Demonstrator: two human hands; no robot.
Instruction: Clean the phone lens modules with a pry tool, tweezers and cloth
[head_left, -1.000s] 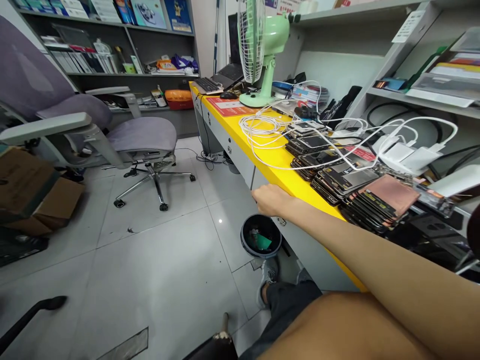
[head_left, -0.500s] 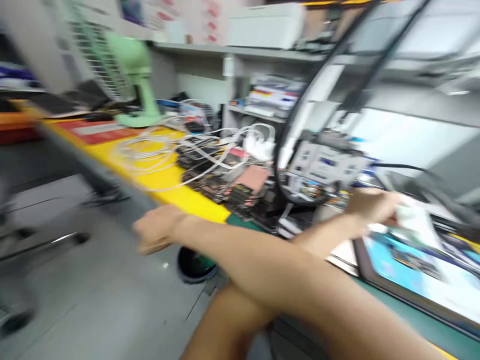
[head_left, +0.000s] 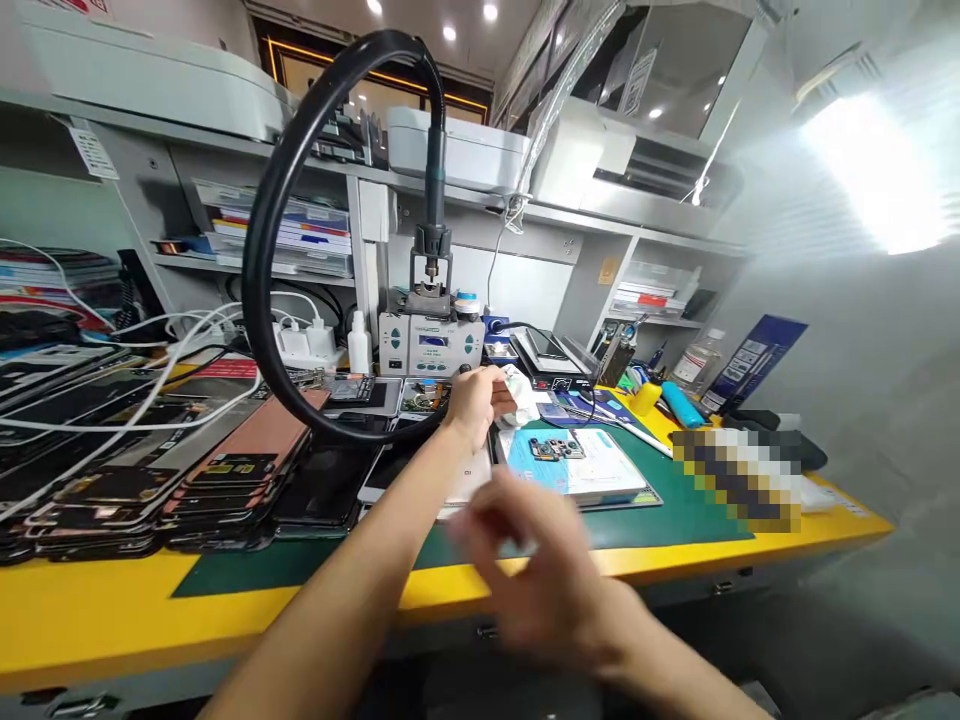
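My left hand [head_left: 480, 405] reaches over the bench, its fingers closed around a crumpled white tissue [head_left: 520, 396]. Just below the tissue lies a paper pad [head_left: 609, 462] with a blue-and-white top, and a small phone circuit board [head_left: 556, 448] rests on it. A silver phone back panel [head_left: 469, 475] with an MI logo is beneath my left wrist. Nearer to me, my right hand [head_left: 536, 560] is in front of the bench edge, fingers curled but smeared by motion. Whether anything is in it does not show.
Stacked phone parts [head_left: 225, 480] and white cables [head_left: 180, 350] cover the left side. A thick black hose [head_left: 259, 230] loops above the grey soldering station [head_left: 431, 343]. To the right are a clear bottle [head_left: 694, 358], a blue box [head_left: 757, 360] and a yellow bottle [head_left: 645, 400].
The view has swung right. My right hand has come back from the left, above the floor bin, to in front of me; my arms are uncrossed. My left hand still holds the tissue.
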